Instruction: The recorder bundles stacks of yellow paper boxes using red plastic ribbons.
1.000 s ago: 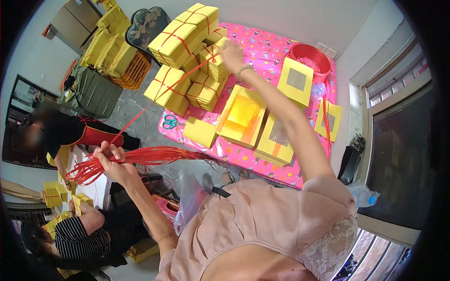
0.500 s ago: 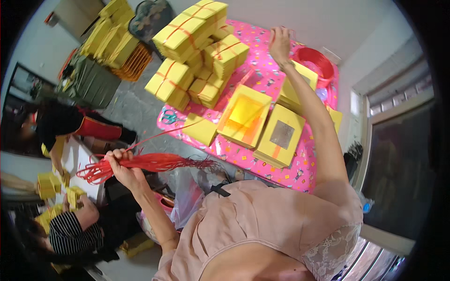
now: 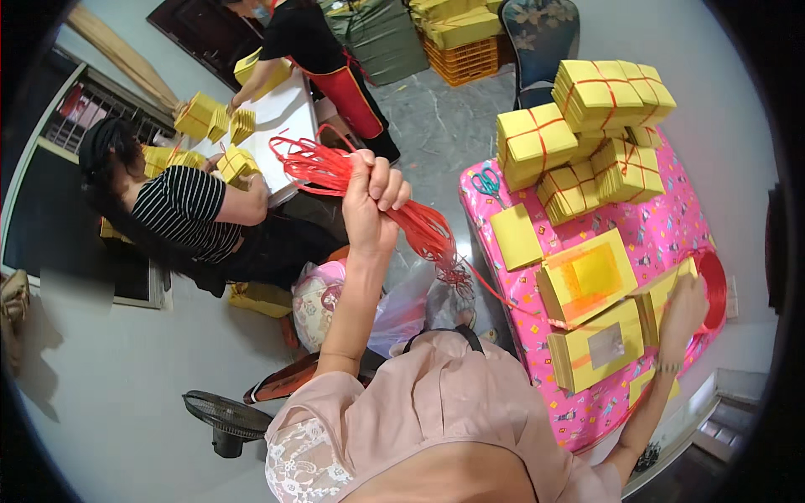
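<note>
The left hand (image 3: 374,191) is gripping a bundle of red strands (image 3: 419,225) near the centre of the frame, its fingers closing around the middle. The bundle is pointing its looped end toward the upper left and its frayed ends toward the lower right, its long axis running diagonally. A single red strand (image 3: 493,288) is trailing from near the lower end toward the pink tabletop (image 3: 688,222).

At the right of the frame, the right hand (image 3: 685,310) is reaching over a yellow stack (image 3: 656,295), beside a red ring-shaped coil (image 3: 714,289); the angle is hiding its fingertips, so I cannot tell whether it is gripping anything.

At the top, an orange crate (image 3: 464,64) is carrying yellow bundles (image 3: 457,27) that are rising above its rim. Below the bundle of red strands, a translucent plastic bag (image 3: 404,314) is showing too dimly to reveal its contents. Teal scissors (image 3: 486,184) are lying near the tabletop's upper-left corner.
</note>
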Action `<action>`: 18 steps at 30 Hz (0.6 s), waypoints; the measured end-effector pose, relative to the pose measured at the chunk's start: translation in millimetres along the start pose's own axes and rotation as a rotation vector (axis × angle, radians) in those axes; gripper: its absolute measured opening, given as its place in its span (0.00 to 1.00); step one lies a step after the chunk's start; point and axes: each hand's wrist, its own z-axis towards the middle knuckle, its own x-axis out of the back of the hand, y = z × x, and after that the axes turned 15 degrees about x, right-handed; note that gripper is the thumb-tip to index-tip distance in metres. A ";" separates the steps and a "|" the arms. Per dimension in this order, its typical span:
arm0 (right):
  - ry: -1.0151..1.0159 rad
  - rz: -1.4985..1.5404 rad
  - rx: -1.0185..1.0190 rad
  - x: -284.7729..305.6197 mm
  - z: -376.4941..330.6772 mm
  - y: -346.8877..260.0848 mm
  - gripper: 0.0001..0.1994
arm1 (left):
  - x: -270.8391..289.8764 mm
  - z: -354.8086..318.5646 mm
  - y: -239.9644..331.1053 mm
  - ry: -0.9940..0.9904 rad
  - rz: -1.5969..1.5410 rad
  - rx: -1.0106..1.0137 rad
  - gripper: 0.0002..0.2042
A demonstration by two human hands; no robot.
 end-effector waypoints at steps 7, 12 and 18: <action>-0.243 0.346 0.324 27.9 -28.0 -54.9 0.11 | -11.2 -10.5 -5.3 -0.003 0.071 0.083 0.12; -0.478 0.764 0.574 44.3 -2.8 -117.4 0.24 | -17.6 -20.2 -16.8 -0.037 0.078 0.114 0.12; -0.031 1.482 0.618 37.0 60.1 -228.1 0.42 | -48.4 -15.6 -23.2 -0.094 0.025 0.122 0.10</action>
